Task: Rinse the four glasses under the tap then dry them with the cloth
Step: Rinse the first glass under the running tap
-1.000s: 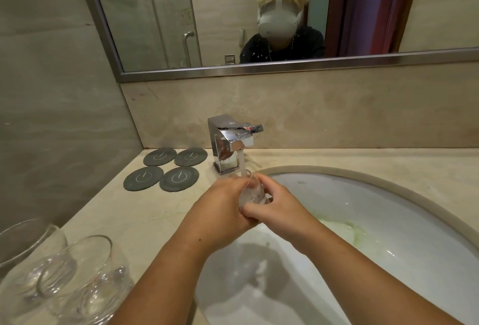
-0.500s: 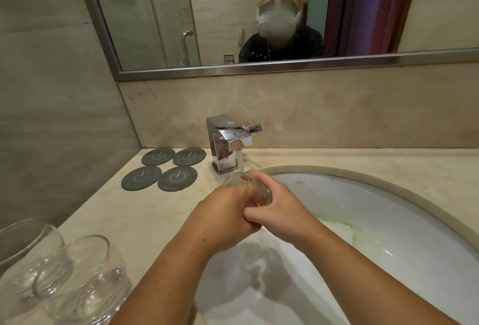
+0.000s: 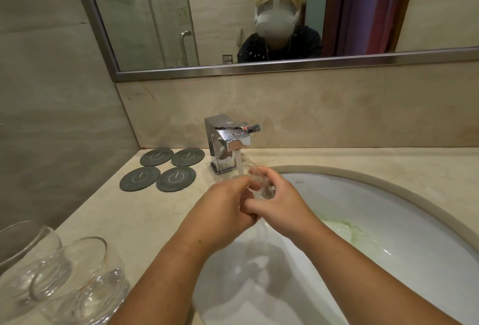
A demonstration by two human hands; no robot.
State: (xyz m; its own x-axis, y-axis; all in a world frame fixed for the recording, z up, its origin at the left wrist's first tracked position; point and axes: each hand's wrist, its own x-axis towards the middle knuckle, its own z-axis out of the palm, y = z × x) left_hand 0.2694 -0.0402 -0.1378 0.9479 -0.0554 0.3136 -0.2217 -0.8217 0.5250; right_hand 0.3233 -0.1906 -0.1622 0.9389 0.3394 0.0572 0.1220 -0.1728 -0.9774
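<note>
Under the chrome tap [image 3: 228, 140] both hands cup one clear glass [image 3: 260, 184] in the stream over the basin [image 3: 388, 221]: left hand [image 3: 225, 208] wrapped on its side, right hand [image 3: 277, 200] closed round the far side. Best to tilt the mouth into the flow, turning slowly, gripping firmly as wet glass slips. Against half a second ago, water now spills below the hands
</note>
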